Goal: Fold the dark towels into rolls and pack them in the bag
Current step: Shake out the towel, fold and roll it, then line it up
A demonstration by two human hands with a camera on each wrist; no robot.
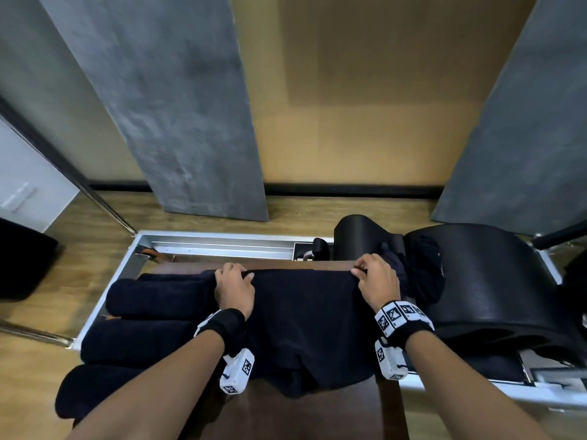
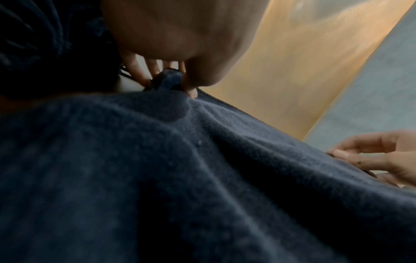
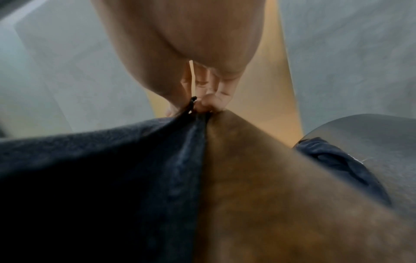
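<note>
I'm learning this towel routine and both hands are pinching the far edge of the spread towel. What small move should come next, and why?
Probably draw that far edge toward the body to fold the towel over itself. The left hand and right hand each pinch a far corner, the cloth lies flat and unrolled on the brown table, and rolled towels already sit to the left.

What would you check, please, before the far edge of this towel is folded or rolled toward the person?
1. Left hand pinches the towel's far edge: ok.
2. Right hand pinches the same edge: ok.
3. Edge straight between the hands: ok.
4. Towel flat on the table: not ok, its near end is bunched.
5. Rolled towels at the left lie clear of it: not ok, they touch it.
6. Bag ready: cannot tell, none is clearly in view.
</note>
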